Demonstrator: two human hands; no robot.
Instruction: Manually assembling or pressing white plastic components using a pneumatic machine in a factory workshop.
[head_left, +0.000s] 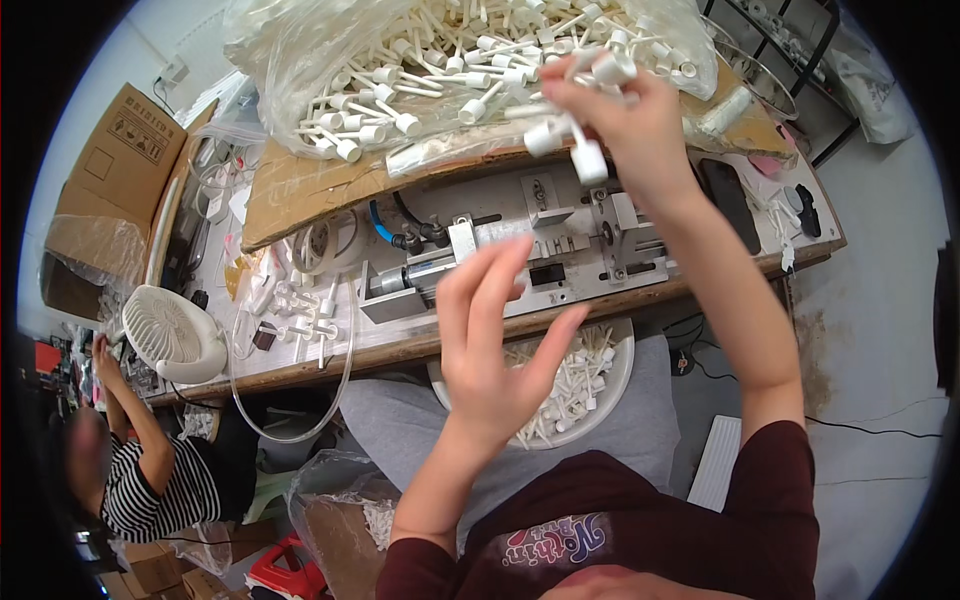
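By the front left corner of the desk (400, 345) sits a co-worker (170, 490) in a striped top, close to a white fan (170, 335), perhaps put there for air. Further along, small white fittings (305, 318) lie loose, and a clear tube (288, 438) loops down over the front edge, where it might snag a sleeve. Along the back edge, a cardboard sheet (300, 195) carries an opened plastic bag (265, 50) heaped with white cup-headed pieces (470, 80), presumably raised there to be within reach above the metal fixture (500, 240); the sheet overhangs part of that fixture's back.

Before the fixture the left hand (490, 345) hovers, seemingly empty, its thumb spread well away from the raised fingers; it hides some of the fixture and of a bowl (624, 380) below the front edge, which rests in the lap and holds more such pieces, likely to stop them scattering. Over the sheet's right part, the right hand (630, 115) has its fingers closed on several pieces, cups dangling; blur makes the number hard to tell. Near the desk's right edge lie a dark phone (730, 205) and a small black object (806, 212).
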